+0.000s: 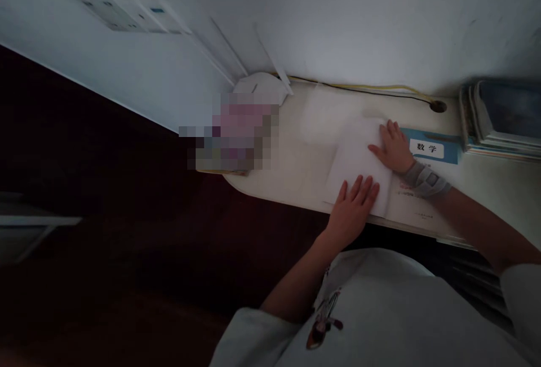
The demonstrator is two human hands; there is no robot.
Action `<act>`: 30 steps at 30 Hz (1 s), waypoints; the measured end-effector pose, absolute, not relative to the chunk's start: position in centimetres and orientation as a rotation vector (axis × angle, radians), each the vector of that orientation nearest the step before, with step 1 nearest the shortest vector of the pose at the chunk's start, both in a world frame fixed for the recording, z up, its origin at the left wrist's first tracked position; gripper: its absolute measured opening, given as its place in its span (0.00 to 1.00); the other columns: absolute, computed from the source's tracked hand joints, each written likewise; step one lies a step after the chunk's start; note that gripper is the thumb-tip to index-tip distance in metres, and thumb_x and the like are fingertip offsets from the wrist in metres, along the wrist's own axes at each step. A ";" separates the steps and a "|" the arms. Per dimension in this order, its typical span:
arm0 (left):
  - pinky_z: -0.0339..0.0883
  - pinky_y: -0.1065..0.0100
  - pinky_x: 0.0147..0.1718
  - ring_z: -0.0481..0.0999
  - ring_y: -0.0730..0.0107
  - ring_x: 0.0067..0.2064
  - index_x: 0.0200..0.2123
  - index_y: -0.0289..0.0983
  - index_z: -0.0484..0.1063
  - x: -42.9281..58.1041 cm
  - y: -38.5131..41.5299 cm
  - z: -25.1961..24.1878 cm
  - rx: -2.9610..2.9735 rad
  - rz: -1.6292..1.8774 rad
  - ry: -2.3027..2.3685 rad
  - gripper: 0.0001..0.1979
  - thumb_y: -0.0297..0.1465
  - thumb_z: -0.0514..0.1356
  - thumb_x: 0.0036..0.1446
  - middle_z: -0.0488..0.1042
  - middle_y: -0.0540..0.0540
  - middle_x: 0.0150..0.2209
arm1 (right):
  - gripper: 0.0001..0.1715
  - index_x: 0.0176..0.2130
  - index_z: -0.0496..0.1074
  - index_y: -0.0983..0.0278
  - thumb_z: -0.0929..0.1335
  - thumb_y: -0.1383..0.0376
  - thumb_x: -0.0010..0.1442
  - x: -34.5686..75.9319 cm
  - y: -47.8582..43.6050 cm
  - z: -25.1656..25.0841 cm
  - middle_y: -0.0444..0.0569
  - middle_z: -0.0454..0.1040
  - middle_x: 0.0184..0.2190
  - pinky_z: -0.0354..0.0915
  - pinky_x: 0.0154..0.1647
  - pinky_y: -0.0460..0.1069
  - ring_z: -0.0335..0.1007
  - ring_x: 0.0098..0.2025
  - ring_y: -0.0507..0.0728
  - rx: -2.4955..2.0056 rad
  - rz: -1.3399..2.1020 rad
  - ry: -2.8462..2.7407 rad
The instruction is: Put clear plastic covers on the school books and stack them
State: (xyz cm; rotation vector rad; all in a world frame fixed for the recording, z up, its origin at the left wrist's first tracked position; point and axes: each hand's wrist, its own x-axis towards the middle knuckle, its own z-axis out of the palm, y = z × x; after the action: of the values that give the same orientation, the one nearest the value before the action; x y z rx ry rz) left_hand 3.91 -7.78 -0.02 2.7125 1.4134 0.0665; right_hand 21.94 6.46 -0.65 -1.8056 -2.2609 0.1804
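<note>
1. Two bare hands press on the white paper (355, 150), which lies on the bench (291, 178) near its front edge. The left hand (353, 212) is flat on its near part, fingers slightly spread, gripping nothing.
2. The right hand (395, 148) lies flat on the far right part, thumb held away from the fingers, also gripping nothing. A grey band (431, 180) circles that wrist.
3. The paper should handle as light, soft and easily creased; a loose edge or corner, pinched gently, seems the best hold. In this dim light it could be one folded sheet or several.
4. A blue-and-white book (450, 150) lies just right of the paper, partly behind the right hand and wrist.
5. Farther right stands a stack of books (507, 116); a yellow cable (380, 86) runs along the wall (359, 23).
</note>
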 end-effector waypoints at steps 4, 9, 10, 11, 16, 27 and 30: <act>0.48 0.52 0.65 0.47 0.55 0.69 0.64 0.37 0.55 1.0 -6.2 1.7 2.527 0.071 1.169 0.28 0.33 0.53 0.62 0.53 0.40 0.67 | 0.42 0.65 0.51 0.74 0.57 0.48 0.64 21.1 6.0 -1.6 0.66 0.44 0.68 0.45 0.64 0.64 0.35 0.70 0.69 -1.806 0.160 -2.311; 0.57 0.55 0.60 0.60 0.55 0.64 0.63 0.34 0.57 -5.7 -0.2 2.3 1.849 0.693 1.794 0.29 0.38 0.54 0.60 0.57 0.34 0.65 | 0.39 0.65 0.54 0.71 0.55 0.49 0.65 21.6 6.8 -1.8 0.65 0.49 0.67 0.48 0.64 0.65 0.41 0.69 0.68 -1.726 0.124 -2.176; 0.64 0.55 0.55 0.68 0.55 0.59 0.62 0.33 0.57 -6.7 1.2 2.1 1.648 0.783 1.880 0.29 0.37 0.54 0.60 0.60 0.31 0.63 | 0.39 0.65 0.54 0.71 0.55 0.49 0.65 21.7 6.8 -1.8 0.65 0.49 0.67 0.48 0.64 0.65 0.41 0.69 0.68 -1.726 0.123 -2.160; 0.68 0.57 0.50 0.74 0.56 0.53 0.62 0.31 0.57 -7.3 2.4 1.8 1.490 0.813 1.865 0.29 0.35 0.55 0.59 0.66 0.30 0.59 | 0.38 0.64 0.54 0.72 0.56 0.50 0.65 21.8 6.7 -1.7 0.65 0.49 0.67 0.48 0.64 0.64 0.41 0.69 0.68 -1.736 0.130 -2.148; 0.73 0.64 0.37 0.78 0.68 0.33 0.43 0.32 0.72 -8.1 4.9 1.4 1.184 0.683 1.573 0.15 0.31 0.62 0.52 0.79 0.41 0.34 | 0.40 0.64 0.55 0.71 0.59 0.48 0.63 20.8 3.4 -1.2 0.66 0.47 0.67 0.49 0.63 0.65 0.40 0.69 0.68 -1.669 0.201 -2.193; 0.61 0.52 0.57 0.63 0.59 0.63 0.63 0.36 0.53 -1.5 1.5 1.3 1.071 1.089 1.027 0.43 0.50 0.19 0.60 0.60 0.40 0.64 | 0.45 0.67 0.47 0.65 0.57 0.43 0.62 22.0 0.9 -2.3 0.61 0.39 0.70 0.47 0.66 0.64 0.36 0.70 0.64 -1.342 0.431 -2.018; 0.52 0.49 0.62 0.58 0.51 0.64 0.65 0.32 0.52 1.9 0.8 -0.1 0.825 1.080 0.858 0.46 0.56 0.23 0.58 0.64 0.38 0.62 | 0.46 0.67 0.49 0.65 0.59 0.43 0.60 21.5 0.9 -2.2 0.59 0.38 0.70 0.46 0.66 0.66 0.32 0.71 0.67 -1.344 0.386 -2.075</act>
State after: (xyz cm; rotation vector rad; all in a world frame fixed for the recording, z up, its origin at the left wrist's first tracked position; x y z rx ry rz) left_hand 1.94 0.82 -0.06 0.8254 0.8579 1.0801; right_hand 21.50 0.86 -2.19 -1.3437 -2.0751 0.3863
